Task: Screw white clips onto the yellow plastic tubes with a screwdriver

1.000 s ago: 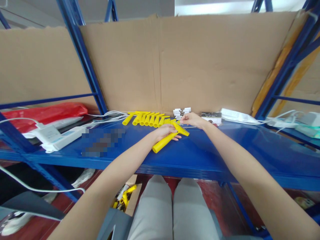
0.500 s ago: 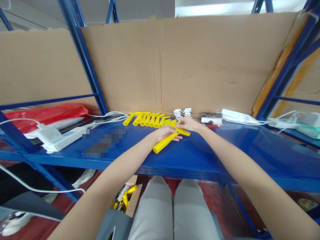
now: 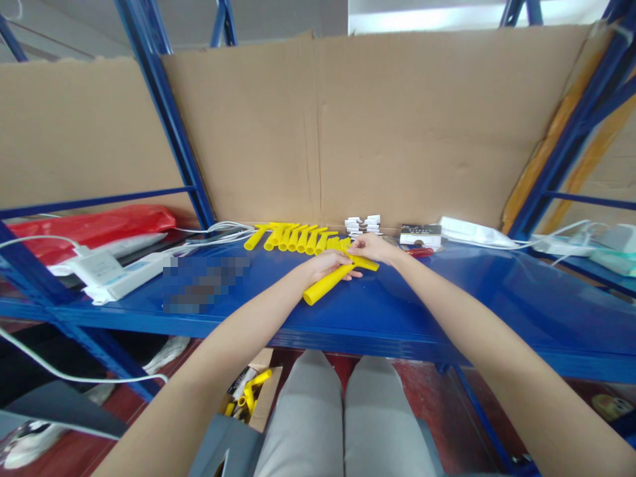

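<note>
My left hand [image 3: 328, 264] is wrapped around a yellow T-shaped plastic tool with a hollow tubular handle [image 3: 325, 286]. The open end of its handle points toward me and to the left, and its crosspiece lies to the right. At the joint of handle and crosspiece, my right hand [image 3: 370, 248] pinches with its fingertips; any small part between them is too small to make out. Behind my hands, several matching yellow tools [image 3: 298, 238] lie side by side in a row, partly hidden by my left hand.
White-and-black small boxes [image 3: 362, 225] are stacked at the back, near another box [image 3: 420, 235] and a red-handled tool [image 3: 421, 252]. A power strip [image 3: 126, 278] with cables lies left on the blue shelf [image 3: 477, 298]. Below, a carton [image 3: 265, 401] holds yellow pieces.
Both hands stay almost in place on the yellow tool. My right fingers have shifted very slightly to the left at the joint.
</note>
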Motion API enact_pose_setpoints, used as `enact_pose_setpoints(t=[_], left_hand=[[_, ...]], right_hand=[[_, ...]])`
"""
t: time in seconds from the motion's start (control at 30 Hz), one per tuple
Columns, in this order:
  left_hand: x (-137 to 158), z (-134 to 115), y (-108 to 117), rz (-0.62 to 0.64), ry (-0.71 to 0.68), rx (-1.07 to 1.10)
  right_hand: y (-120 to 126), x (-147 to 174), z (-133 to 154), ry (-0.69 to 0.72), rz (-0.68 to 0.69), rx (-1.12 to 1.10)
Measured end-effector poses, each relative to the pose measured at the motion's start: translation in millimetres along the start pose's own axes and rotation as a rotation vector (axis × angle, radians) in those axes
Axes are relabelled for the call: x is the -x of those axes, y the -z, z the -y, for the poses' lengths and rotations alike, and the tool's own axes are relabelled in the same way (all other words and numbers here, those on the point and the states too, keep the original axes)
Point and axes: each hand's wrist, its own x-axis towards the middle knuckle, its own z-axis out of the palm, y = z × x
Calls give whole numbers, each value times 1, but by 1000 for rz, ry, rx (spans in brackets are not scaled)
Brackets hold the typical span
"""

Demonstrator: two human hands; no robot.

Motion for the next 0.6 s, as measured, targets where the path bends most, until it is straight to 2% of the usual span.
enact_pose_setpoints(t=[0.17,0.3,0.37,0.5,0.53,0.6], left_hand=[[3,0,-2,-16,-17,-20],[3,-1,0,-5,-38,-4],[3,-1,1,-23,-39,8],[4,-2,1,-42,-21,28],[4,-2,1,-41,-24,32],[4,-2,1,-41,-35,35]], right_hand=[[-5,4,-3,-150,-61,-104],[0,3,-2,-174,-83,-42],[10,-1,0,-158,-217,-5],[47,-8,4,-95,-711,15],[58,-7,4,-82,-793,13],[77,0,1,-76,-853,69]])
